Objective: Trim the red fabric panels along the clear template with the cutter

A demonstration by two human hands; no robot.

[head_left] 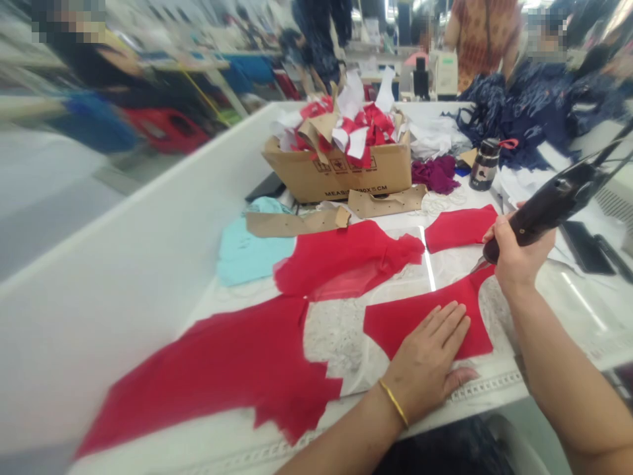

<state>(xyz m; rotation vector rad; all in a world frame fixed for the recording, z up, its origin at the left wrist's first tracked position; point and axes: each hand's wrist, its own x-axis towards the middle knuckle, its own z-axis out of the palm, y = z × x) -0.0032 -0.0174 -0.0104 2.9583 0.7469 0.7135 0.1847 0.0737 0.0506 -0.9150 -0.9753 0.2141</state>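
Note:
My left hand [425, 359] lies flat, fingers extended, on a cut red fabric piece [420, 323] near the table's front edge. A yellow bangle [394, 404] circles that wrist. In my right hand [521, 257] is a black corded hand tool [548, 201], gripped around its body and tilted. Its thin metal tip [479, 265] points down at the upper right corner of the fabric; whether it touches is unclear. Another red piece [462, 227] lies just beyond the tip. Further left are a crumpled red piece [336, 257] and a large jagged-edged red piece [222, 369].
A cardboard box [341, 175] heaped with red and white scraps stands at the back. Light blue fabric [252, 251] lies left, beside a white side wall [123, 257]. A black bottle [484, 165], a phone [586, 247] and navy fabric [524, 119] are right. Other people are behind.

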